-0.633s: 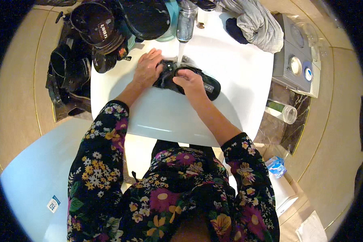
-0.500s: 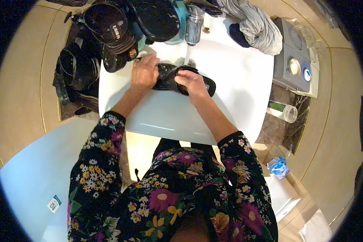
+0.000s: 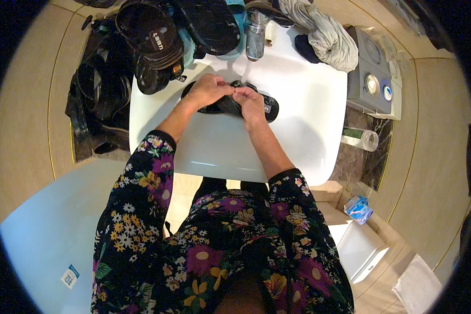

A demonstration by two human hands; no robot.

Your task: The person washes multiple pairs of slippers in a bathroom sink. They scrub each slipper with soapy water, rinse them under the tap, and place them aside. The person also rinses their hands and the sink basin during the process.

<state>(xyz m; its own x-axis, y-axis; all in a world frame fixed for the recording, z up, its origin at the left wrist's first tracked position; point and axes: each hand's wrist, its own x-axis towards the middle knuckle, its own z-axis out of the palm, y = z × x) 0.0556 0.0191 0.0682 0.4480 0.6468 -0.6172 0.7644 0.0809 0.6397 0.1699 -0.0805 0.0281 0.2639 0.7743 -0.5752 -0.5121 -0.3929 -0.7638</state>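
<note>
A wet black slipper (image 3: 227,106) lies crosswise in the white sink (image 3: 298,115), under a thin stream of water (image 3: 246,73) from the metal faucet (image 3: 256,39). Over its middle, my left hand (image 3: 208,91) bends down with the fingertips pinched at the strap. My right hand (image 3: 251,106) closes on the same strap from the right, and the fingertips of both hands meet there. The slipper's toe and heel ends stick out on either side of the hands. Part of the strap is hidden beneath my fingers.
A dark brown slipper (image 3: 147,34), a large black slipper (image 3: 212,26) and teal footwear (image 3: 236,13) crowd the sink's back left. More black footwear (image 3: 97,83) piles up at left. Grey cloth (image 3: 329,44), a grey box with dials (image 3: 369,73) and a clear jar (image 3: 369,140) stand right.
My left hand has moved right, from the slipper's left end to its strap, meeting my right hand. The right hand's fingers have shifted to a pinch. The view has shifted slightly.
</note>
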